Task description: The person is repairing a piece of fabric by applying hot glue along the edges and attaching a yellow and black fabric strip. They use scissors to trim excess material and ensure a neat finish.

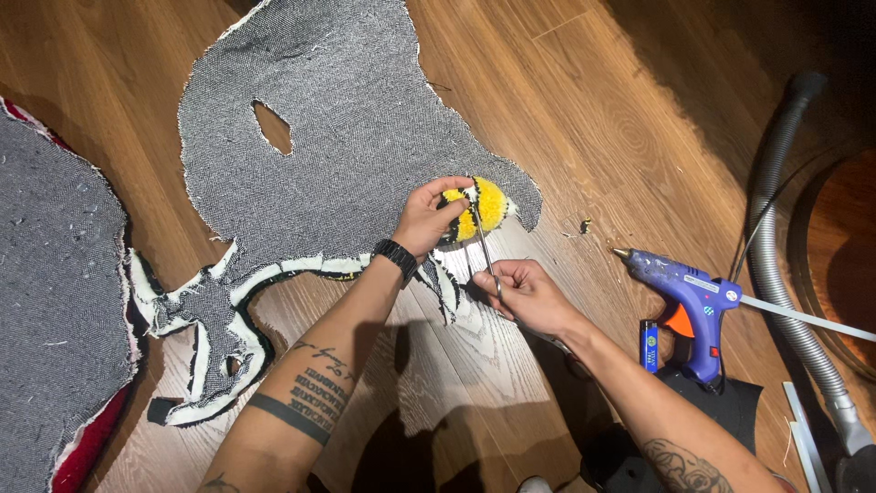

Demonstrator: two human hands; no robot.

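A grey-backed tufted rug piece [338,119] lies face down on the wooden floor. My left hand [429,217] folds up its right edge, showing yellow and black pile [488,205]. My right hand [525,294] grips thin silver scissors [484,246], whose blades reach up into the folded yellow tuft next to my left fingers. A black watch sits on my left wrist.
A purple hot glue gun [689,297] with a glue stick stands on the floor at right, beside a small blue lighter [649,345]. A grey vacuum hose [776,228] runs along the far right. Another grey-backed rug [55,301] with a red edge lies at left.
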